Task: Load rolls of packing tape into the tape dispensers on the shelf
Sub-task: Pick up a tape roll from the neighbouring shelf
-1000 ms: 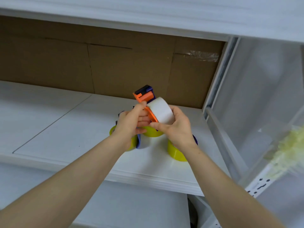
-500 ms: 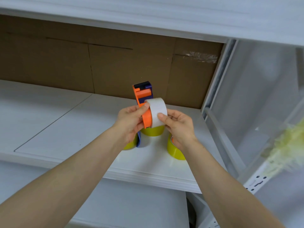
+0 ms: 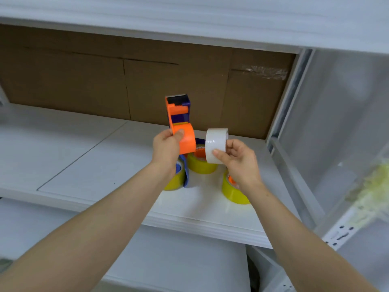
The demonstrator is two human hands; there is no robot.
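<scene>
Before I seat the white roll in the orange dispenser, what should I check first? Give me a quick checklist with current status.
1. Left hand grips the orange dispenser firmly: ok.
2. Right hand pinches the white roll between thumb and fingers: ok.
3. Roll held level with the dispenser's round end, just to its right: ok.
4. Roll seated in the dispenser: not ok; there is a gap between them.
5. Dispenser's hub empty and ready: cannot tell; its open side is turned away from the camera.
6. Loose tape end found on the roll: cannot tell.
</scene>
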